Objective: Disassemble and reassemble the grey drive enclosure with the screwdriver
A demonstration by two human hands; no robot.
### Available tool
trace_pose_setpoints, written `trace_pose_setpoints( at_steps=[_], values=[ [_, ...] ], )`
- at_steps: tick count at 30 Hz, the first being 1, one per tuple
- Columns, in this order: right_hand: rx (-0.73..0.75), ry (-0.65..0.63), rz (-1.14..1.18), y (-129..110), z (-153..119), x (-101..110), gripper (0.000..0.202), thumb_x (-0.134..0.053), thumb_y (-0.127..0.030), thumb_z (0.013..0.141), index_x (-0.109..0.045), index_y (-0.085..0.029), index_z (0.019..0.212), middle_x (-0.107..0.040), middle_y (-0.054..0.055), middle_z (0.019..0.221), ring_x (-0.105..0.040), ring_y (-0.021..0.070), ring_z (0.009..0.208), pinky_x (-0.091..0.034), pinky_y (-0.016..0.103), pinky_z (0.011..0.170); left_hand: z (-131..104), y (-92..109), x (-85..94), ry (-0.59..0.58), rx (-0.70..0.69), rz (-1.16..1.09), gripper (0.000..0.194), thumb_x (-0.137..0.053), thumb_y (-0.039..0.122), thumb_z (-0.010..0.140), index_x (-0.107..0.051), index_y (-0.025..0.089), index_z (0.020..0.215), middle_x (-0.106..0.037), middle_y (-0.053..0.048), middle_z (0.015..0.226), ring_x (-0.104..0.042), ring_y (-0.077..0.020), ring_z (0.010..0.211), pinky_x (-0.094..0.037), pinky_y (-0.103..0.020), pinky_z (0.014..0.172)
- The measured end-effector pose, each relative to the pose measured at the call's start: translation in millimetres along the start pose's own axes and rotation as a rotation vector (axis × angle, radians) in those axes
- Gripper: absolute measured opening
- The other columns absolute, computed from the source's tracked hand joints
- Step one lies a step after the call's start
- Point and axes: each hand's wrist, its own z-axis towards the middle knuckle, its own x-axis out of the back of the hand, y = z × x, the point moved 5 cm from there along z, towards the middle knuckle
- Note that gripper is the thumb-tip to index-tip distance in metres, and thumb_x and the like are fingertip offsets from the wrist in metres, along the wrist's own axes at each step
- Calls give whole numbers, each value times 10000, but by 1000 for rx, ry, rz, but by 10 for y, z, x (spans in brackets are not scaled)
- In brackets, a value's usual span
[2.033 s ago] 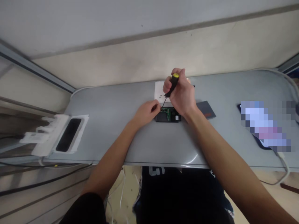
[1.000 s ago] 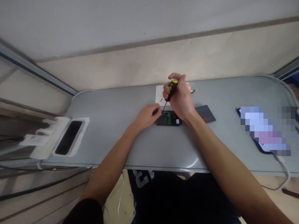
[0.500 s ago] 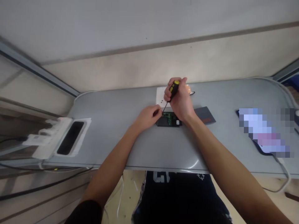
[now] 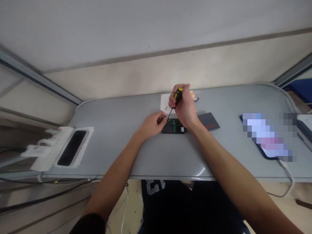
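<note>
A screwdriver [image 4: 178, 95] with a black and yellow handle is in my right hand [image 4: 184, 109], fingers wrapped round it. Its thin shaft slants down to the upper left part of a black device with an exposed green circuit board [image 4: 175, 124], lying flat on the table. Beside the shaft's tip, my left hand [image 4: 152, 125] has thumb and finger pinched at the device's left edge. Whatever sits between those fingers is too small to make out. Behind the device lies a white sheet [image 4: 163, 100] with several tiny dark bits on it, partly hidden by my right hand.
A dark grey flat box [image 4: 209, 121] lies to the right of the device. An orange object [image 4: 192, 95] is behind my right hand. Farther right lies a phone [image 4: 266, 136] with a cable; at left are a black phone [image 4: 72, 148] and a white power strip [image 4: 55, 146].
The view has shifted slightly. Both hands stay at the device, with the screwdriver still held at nearly the same slant.
</note>
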Motion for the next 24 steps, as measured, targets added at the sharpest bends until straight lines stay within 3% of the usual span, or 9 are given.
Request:
trace_pose_setpoints(
  at_steps=[2,7,12,16,18,21,24],
  values=[
    [4,8,-19,-38,-9,-11,609,-421,-895,848,-456,-286,851,-393,-43,582,-473,151,524,-378,284,432,-5,3,4,8,-24,-6,160,-563,327,985,-669,218,1037,-584,21,755,-516,-145,663,-394,-282,652],
    [47,30,13,-204,8,28,581,-442,-868,871,-451,-288,867,-418,-41,585,-491,150,531,-390,288,443,-25,-22,19,91,-68,-37,171,-599,316,977,-728,204,965,-580,-10,838,-523,-138,689,-453,-278,689],
    [98,198,45,-367,128,341,577,-453,-866,872,-430,-290,848,-410,-43,581,-480,154,530,-378,302,455,30,78,70,191,-97,49,200,-582,316,1004,-753,214,1025,-622,-31,905,-593,-165,826,-498,-298,805],
    [236,277,41,-432,230,696,603,-426,-885,861,-444,-284,819,-406,-46,567,-442,142,528,-364,304,479,366,279,63,46,-162,211,196,-597,289,991,-775,219,1030,-677,-46,956,-610,-184,870,-485,-314,836],
    [266,292,88,-443,252,834,588,-447,-865,869,-467,-280,817,-412,-50,568,-422,127,521,-361,296,489,581,351,64,45,-163,285,207,-602,295,988,-785,220,1051,-683,-50,936,-607,-193,857,-475,-323,824],
    [264,318,68,-485,248,943,573,-507,-844,857,-455,-276,800,-394,-61,550,-433,131,503,-334,287,454,827,385,-31,-15,-169,354,212,-610,293,981,-795,221,1055,-697,-59,951,-617,-204,858,-466,-328,813],
    [250,340,50,-527,238,979,552,-551,-812,856,-445,-274,787,-383,-67,540,-449,133,490,-322,279,430,919,342,-148,-76,-177,437,219,-606,296,982,-800,214,1042,-698,-74,965,-634,-221,889,-466,-332,824]
  ],
)
